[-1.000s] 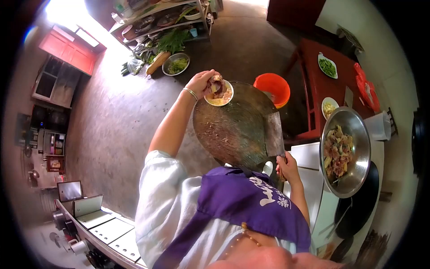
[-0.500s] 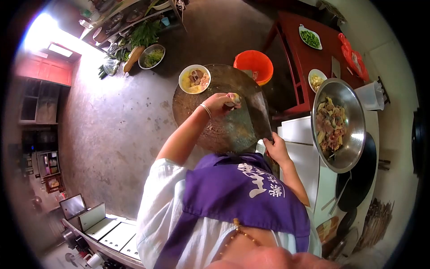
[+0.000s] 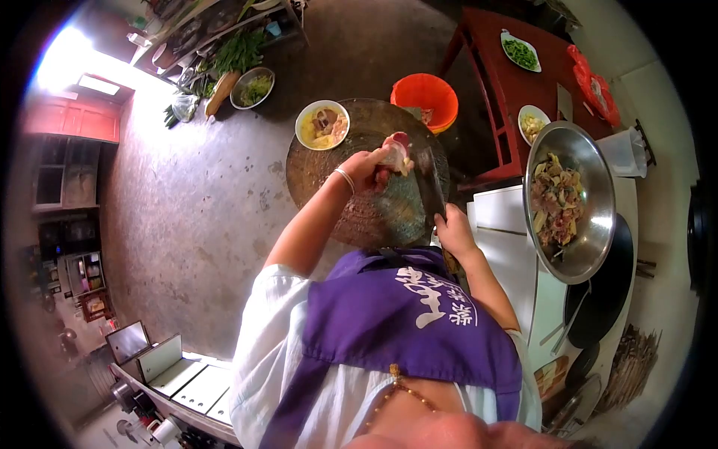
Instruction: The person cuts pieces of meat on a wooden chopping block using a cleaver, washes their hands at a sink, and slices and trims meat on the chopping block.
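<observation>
My left hand is closed on a piece of raw meat, pale and pink with a red end, held above the round chopping block. In my right hand, at the block's right edge, is the handle of a cleaver. Its dark blade points away from me, just right of the meat. On the far left of the block stands a white bowl with pieces of meat and yellowish bits inside.
Beyond the block stands an orange bucket. To my right are a large steel basin of cut meat and a red table with plates of chopped greens and pale pieces. A bowl of greens sits on the floor at far left.
My left hand has turned the meat, so more of its pink and red side shows. The cleaver's blade has swung flatter and my right hand has shifted slightly away from my body.
</observation>
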Demonstrator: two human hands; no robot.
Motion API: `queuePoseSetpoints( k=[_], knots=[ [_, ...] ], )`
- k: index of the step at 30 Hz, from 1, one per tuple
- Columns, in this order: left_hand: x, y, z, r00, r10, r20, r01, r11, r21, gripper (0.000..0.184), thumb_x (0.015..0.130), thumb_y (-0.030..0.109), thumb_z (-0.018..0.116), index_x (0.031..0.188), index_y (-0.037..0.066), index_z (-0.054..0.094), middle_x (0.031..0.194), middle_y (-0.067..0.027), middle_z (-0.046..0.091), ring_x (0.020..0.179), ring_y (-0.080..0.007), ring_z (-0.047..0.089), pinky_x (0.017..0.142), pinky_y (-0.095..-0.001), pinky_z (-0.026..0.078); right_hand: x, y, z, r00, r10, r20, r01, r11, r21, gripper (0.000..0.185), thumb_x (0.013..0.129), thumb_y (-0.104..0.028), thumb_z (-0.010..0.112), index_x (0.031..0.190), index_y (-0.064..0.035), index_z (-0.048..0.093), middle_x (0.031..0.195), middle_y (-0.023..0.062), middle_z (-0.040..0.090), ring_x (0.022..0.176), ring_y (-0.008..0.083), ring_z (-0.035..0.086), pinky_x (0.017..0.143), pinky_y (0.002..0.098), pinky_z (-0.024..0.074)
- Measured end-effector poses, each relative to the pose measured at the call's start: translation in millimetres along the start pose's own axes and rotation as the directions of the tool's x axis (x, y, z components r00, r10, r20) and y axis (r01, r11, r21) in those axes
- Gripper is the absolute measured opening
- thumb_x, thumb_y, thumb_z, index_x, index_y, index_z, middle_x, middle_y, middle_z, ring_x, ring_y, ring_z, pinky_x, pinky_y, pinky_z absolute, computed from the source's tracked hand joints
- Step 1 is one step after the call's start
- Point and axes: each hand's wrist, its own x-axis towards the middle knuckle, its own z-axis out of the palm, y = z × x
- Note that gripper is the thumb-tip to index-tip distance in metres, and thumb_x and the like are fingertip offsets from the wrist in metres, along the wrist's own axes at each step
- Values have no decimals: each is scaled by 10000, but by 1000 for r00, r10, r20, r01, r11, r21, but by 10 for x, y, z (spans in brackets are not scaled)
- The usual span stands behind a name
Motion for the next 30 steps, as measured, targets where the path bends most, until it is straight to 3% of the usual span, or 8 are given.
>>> queuePoseSetpoints(
  k=[1,8,10,16,22,25,29,30],
  knots=[
    [27,-8,-32,997,-63,-44,58,993,-107,282,906,352,576,853,76,602,648,8,547,513,-91,477,436,-257,390,3,-6,9,1000,12,10,-11,1000,-27,220,833,-129,579,948,58,563,932,282,592,891,454,563,774,483,452],
    [-111,-358,-295,985,118,-125,-52,898,437,246,903,282,547,883,43,598,706,-101,678,464,-132,574,365,-251,392,-49,-69,7,999,34,-6,-35,984,-175,331,863,-169,547,1089,69,499,897,300,609,868,462,585,766,507,460],
    [-159,-502,-338,976,136,-172,-56,913,403,287,900,305,567,936,24,613,717,-99,679,468,-136,579,382,-254,418,-116,-222,-65,999,-41,-5,38,965,-259,420,873,-171,532,1191,74,411,879,304,612,856,458,593,752,515,463],
    [-370,-737,-302,942,177,-286,-22,881,473,256,907,248,567,967,4,615,719,-105,667,620,-182,680,443,-275,503,-79,-53,-47,984,164,76,-145,968,-206,420,879,-152,508,1209,74,381,869,309,613,833,466,592,734,527,463],
    [-306,-640,-327,820,453,-351,-309,866,394,107,859,96,591,876,-9,578,763,-72,635,592,-156,630,488,-294,520,-90,-141,-14,998,54,32,-41,946,-321,372,885,-153,499,1172,67,409,861,309,613,812,472,592,730,534,462],
    [-437,-397,-125,625,715,-313,-473,666,577,101,857,88,609,882,-4,574,728,-39,619,630,-119,619,533,-294,507,-94,-98,-9,1000,17,12,-13,957,-290,362,884,-155,502,1161,63,419,857,310,613,808,471,594,727,534,463],
    [-483,-319,-151,219,962,162,-322,-85,943,129,801,82,674,904,56,601,850,-77,638,646,-234,622,573,-334,501,-69,-3,-6,1000,-3,6,4,962,-273,366,886,-161,506,1164,61,420,842,305,614,798,470,592,716,533,462],
    [-464,-366,-191,225,933,280,-300,-207,931,171,750,101,683,908,94,617,962,-83,621,749,-284,607,637,-355,503,-71,-8,-15,1000,-1,7,3,961,-277,366,886,-162,505,1164,61,420,840,304,614,796,470,591,716,533,462]
  ],
)
